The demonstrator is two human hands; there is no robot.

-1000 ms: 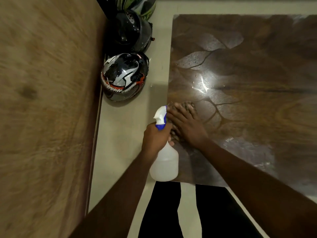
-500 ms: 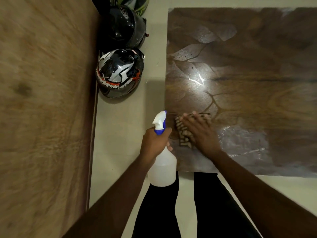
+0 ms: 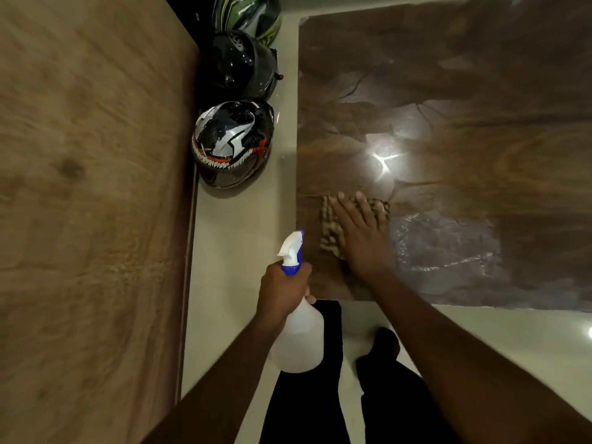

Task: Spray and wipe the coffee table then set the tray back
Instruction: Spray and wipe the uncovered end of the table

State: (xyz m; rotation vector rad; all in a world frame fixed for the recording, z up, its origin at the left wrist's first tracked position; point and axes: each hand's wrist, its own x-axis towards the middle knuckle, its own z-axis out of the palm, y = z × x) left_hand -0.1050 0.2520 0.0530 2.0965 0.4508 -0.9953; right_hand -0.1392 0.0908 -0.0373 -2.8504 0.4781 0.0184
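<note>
The coffee table (image 3: 448, 107) has a glossy dark brown wood-grain top with a bright light reflection and wet streaks near its front edge. My right hand (image 3: 362, 235) presses flat on a checked brown cloth (image 3: 330, 229) at the table's near left corner. My left hand (image 3: 283, 290) grips the neck of a clear spray bottle (image 3: 299, 334) with a white and blue trigger head, held over the floor just left of the table corner. No tray is in view.
Three motorcycle helmets stand on the pale floor left of the table: a black, white and red one (image 3: 232, 142), a black one (image 3: 240, 64) and a green one (image 3: 246, 14). A large wooden panel (image 3: 89, 203) fills the left side. My dark-trousered legs (image 3: 307, 395) stand below.
My right hand has slid the cloth from the table's left edge a little to the right along the front. The spray bottle has stayed in my left hand beside the corner.
</note>
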